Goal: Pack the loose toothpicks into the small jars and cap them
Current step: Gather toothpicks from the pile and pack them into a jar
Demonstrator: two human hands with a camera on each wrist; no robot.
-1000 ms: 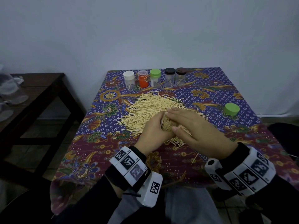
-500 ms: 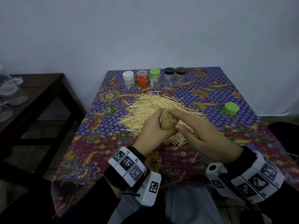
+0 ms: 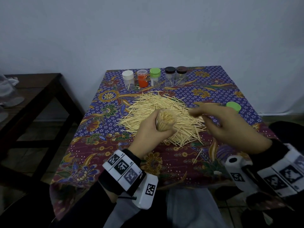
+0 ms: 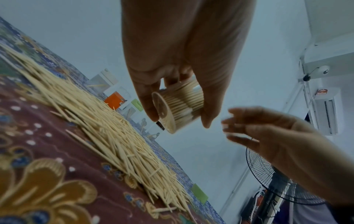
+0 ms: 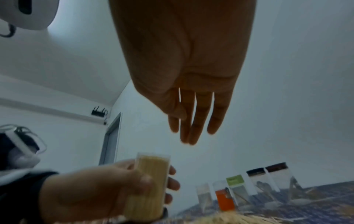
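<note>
My left hand [image 3: 152, 130] grips a clear jar [image 3: 166, 120], uncapped and packed full of toothpicks, just above the near part of the loose toothpick pile [image 3: 156, 102]. The left wrist view shows the same jar [image 4: 180, 106] between thumb and fingers, tilted. My right hand [image 3: 213, 116] hovers to the right of the jar with fingers straight and nothing in it, blurred by motion. From the right wrist its fingers [image 5: 191, 121] hang above the jar [image 5: 149, 186]. A loose green cap [image 3: 233, 106] lies on the cloth just beyond the right hand.
Several capped jars stand in a row at the table's far edge: white [image 3: 128, 79], orange [image 3: 142, 78], green [image 3: 155, 77], black [image 3: 170, 76], brown [image 3: 181, 76]. A stray toothpick [image 3: 198, 155] lies near the front edge. A dark wooden side table [image 3: 32, 89] stands at left.
My right hand has lifted off the jar's top and swung right toward the green cap. The left hand has raised the jar a little, so its full mouth now shows.
</note>
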